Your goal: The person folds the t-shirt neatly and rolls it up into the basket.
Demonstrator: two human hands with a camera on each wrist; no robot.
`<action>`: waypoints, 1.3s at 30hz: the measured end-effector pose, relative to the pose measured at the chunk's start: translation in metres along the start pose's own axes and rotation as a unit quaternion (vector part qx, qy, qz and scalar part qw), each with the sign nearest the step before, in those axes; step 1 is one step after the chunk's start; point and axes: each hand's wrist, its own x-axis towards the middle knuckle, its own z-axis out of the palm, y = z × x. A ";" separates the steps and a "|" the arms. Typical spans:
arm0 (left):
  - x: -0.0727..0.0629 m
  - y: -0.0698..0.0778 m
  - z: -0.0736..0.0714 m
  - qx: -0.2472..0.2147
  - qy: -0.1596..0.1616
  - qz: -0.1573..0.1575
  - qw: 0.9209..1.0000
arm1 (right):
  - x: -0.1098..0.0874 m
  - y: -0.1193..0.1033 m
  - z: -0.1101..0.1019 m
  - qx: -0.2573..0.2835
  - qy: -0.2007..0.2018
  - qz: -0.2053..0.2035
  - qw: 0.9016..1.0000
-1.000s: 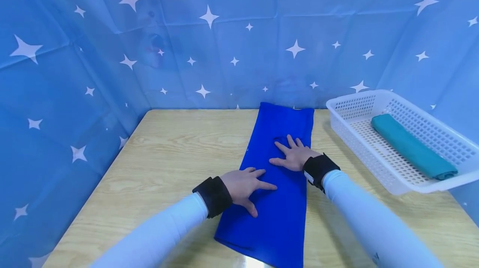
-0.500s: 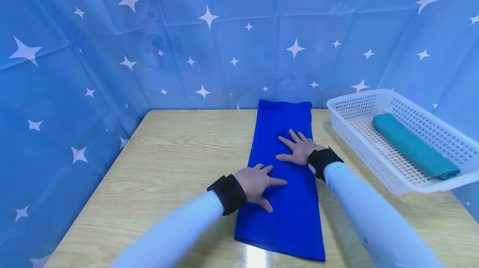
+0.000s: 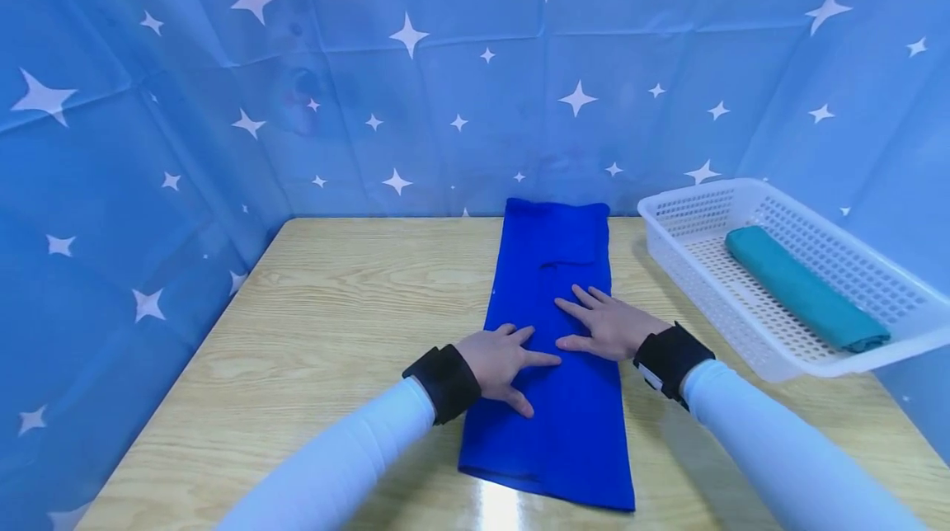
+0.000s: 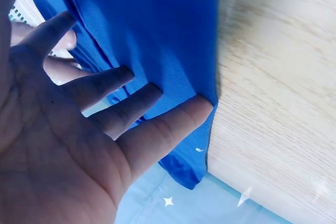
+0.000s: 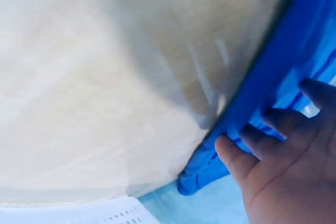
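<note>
A long folded blue cloth (image 3: 552, 432) lies on the table in the head view, running from the far edge toward me. My left hand (image 3: 500, 366) rests on its left half with fingers spread. Farther up, at the cloth's right edge, my right hand (image 3: 604, 329) touches it with spread fingers. In the left wrist view, straight fingertips reach over the blue cloth (image 4: 173, 24) near its border. From the right wrist, the fingers (image 5: 236, 156) lie over the edge of the cloth (image 5: 294, 51). Neither hand grasps anything.
A white perforated plastic basket (image 3: 698, 284) stands at the right, holding a rolled teal cloth (image 3: 805, 288). The wooden table (image 3: 334, 300) extends to the left. A blue curtain (image 3: 445, 86) with white stars hangs behind and at the sides.
The cloth's near end has swung to the right, so it lies straighter. My left hand moved right with it. The right hand slid nearer to me, uncovering a small fold line.
</note>
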 end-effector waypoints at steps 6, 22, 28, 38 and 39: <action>0.000 0.000 -0.001 -0.005 -0.003 -0.009 1.000 | -0.011 -0.002 0.008 0.002 0.023 -0.022 0.999; 0.004 0.005 -0.005 -0.011 -0.011 -0.006 1.000 | 0.029 -0.018 0.004 -0.015 0.023 0.003 1.000; 0.012 0.008 -0.008 0.002 -0.005 -0.006 1.000 | 0.034 -0.011 0.001 -0.027 0.020 -0.007 0.999; 0.007 0.009 -0.007 0.002 -0.009 -0.001 1.000 | 0.033 -0.013 -0.002 -0.021 0.029 -0.002 0.999; 0.006 0.009 -0.008 0.000 -0.010 -0.001 1.000 | 0.033 -0.014 -0.002 -0.021 0.040 0.000 0.999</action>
